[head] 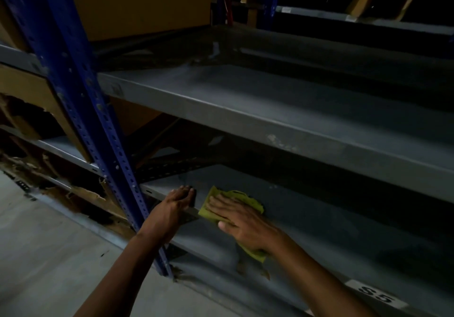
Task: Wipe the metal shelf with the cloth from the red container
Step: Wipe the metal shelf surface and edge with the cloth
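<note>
While the right hand (242, 220) is pressing the yellow-green cloth (248, 200) flat-fingered onto the grey metal shelf (319, 233), the left hand (175, 202) is bracing, fingers resting straight on the shelf's front edge. Even palm pressure and overlapping strokes should be serving best.

Lower shelf (319, 230) — bearing the cloth (248, 201) near its front left corner, with the right hand (242, 218) lying flat on the cloth. Left hand (177, 201) just left of the cloth, resting on the shelf's front edge beside the upright post (81, 100). Upper shelf (270, 100) directly above the lower one; a further shelf level behind and above it. Cardboard boxes (137, 2) left of and behind the post, on the adjoining shelves. Label (375, 294) on the lower shelf's front edge — right of the hands. Floor (49, 255) below, at left.
</note>
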